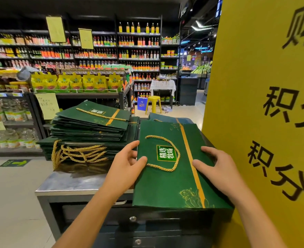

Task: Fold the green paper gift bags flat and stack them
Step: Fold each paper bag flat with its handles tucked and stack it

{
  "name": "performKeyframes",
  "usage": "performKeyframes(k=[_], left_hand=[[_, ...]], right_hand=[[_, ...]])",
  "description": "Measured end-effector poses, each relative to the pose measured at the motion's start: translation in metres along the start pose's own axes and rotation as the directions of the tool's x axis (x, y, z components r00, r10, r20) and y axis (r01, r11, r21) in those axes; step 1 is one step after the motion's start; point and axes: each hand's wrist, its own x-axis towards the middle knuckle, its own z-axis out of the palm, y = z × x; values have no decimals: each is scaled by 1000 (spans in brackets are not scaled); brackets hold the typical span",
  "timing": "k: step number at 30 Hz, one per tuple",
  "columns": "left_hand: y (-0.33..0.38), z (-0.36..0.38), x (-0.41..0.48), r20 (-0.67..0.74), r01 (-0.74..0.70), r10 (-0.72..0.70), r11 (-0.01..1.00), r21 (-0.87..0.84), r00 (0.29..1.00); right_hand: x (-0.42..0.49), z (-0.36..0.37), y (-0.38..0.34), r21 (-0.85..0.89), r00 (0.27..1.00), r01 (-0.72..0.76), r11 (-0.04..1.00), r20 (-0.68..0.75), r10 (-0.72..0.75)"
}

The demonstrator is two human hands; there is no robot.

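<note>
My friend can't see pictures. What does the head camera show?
A left hand and a right hand grip the side edges of a flat green gift bag at a metal counter. A stack of folded bags sits to its left, shop shelves behind.

Plainly a supermarket, going by the long shelves of bottled sauces and oils behind the steel counter, yellow pouches racked just beyond it, packaged goods to its left, a produce stand far off to its right and a yellow sign touching its right side.
</note>
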Motion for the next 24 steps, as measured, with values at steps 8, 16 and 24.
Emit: performKeyframes(k=[8,16,24], left_hand=[[47,2,67,282,-14,3,999,37,960],[46,21,157,283,7,-67,978,206,957],[4,47,207,195,29,-124,901,432,973]], right_hand=[[67,-13,-21,10,1000,-2,1000,21,2],[146,6,-18,-71,999,-8,997,37,11],[182,33,6,-190,993,24,982,115,-2]])
